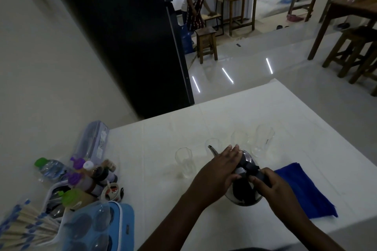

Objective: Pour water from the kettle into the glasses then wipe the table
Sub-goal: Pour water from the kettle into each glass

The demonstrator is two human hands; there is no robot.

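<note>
While tilted, kettle (243,187) sits within both grips.

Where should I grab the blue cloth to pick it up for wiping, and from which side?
Probably take the blue cloth at its near right corner, coming from the right with the right hand. It lies flat and folded right of the kettle, so that side is open, clear of the glasses.

The room is dim. A pale wall (51,63) runs along the left, meeting a tall black fridge (126,43). Beyond it, a glossy white tiled floor (255,61) mirrors three ceiling strip lights. A wooden stool (206,44) stands past the fridge, more dark stools (355,51) at far right, and a person (194,2) bends over a chair in the brighter back area.
</note>
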